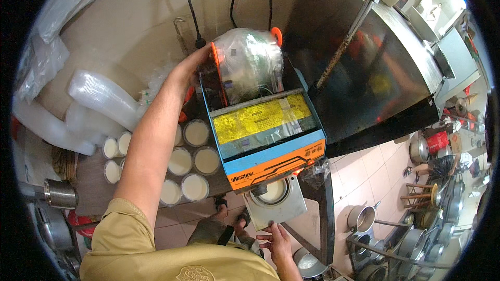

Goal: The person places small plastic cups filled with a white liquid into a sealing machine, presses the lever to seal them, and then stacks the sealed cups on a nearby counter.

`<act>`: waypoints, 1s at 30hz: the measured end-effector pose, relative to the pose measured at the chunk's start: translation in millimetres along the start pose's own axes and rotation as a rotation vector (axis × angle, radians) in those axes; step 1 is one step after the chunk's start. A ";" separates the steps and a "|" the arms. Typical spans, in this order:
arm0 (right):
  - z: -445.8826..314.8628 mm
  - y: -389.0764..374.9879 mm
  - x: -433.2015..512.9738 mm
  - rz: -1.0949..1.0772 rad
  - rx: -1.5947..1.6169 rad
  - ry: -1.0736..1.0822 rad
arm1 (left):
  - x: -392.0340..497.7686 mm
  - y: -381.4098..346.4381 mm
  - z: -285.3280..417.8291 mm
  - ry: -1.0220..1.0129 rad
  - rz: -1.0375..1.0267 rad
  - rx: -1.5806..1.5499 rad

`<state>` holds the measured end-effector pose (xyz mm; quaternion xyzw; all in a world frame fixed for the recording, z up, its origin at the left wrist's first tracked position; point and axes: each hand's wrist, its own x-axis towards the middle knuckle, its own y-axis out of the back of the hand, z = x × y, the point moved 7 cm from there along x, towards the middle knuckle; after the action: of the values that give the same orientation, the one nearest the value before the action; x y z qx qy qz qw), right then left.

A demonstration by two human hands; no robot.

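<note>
A cup-sealing machine [269,132] with a blue body and an orange front panel stands before me. Wrapped in clear plastic, a film roll [250,62] sits between orange discs on its top. My left hand [201,54] reaches around the left disc at the back, its fingers hidden there. Under the front panel juts a metal tray [279,212], with a cup of pale liquid [273,191] in its round opening. At the tray's front edge, the fingertips of my right hand [279,240] touch the metal, other fingers spread; whether they grip it is unclear.
Several filled plastic cups [195,187] stand on the brown table [93,187] left of the machine, beside stacked clear plastic containers [105,93]. A dark metal cabinet [375,86] rises at right. Pots [361,218] and racks line the floor; another person [445,164] is far right.
</note>
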<state>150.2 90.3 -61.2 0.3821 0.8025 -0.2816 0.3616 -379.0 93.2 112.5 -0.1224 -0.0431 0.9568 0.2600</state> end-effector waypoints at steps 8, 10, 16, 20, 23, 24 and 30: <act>6.8 4.3 7.8 -0.012 0.055 -0.047 | 21.7 3.6 -16.7 0.033 -0.157 -0.169; 7.6 6.6 8.6 -0.001 0.062 -0.047 | 17.9 5.8 -17.3 0.041 -0.111 -0.146; 10.2 9.7 11.3 0.012 0.085 -0.076 | -7.6 -1.4 -4.6 -0.034 -0.082 -0.165; 10.3 10.2 12.9 -0.026 0.092 -0.080 | -4.7 0.4 -5.6 -0.028 -0.107 -0.127; 10.7 11.2 12.9 -0.033 0.094 -0.082 | 6.7 3.5 -15.1 0.010 -0.091 -0.144; 10.5 11.2 13.1 -0.030 0.091 -0.079 | 11.6 2.1 -16.6 0.034 -0.131 -0.147; 4.4 9.8 9.9 -0.037 0.076 -0.055 | 16.2 12.3 -22.3 -0.006 -0.100 -0.154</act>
<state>155.4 96.6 -73.4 0.3729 0.7877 -0.3291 0.3636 -392.8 91.2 85.8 -0.1370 -0.1235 0.9369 0.2971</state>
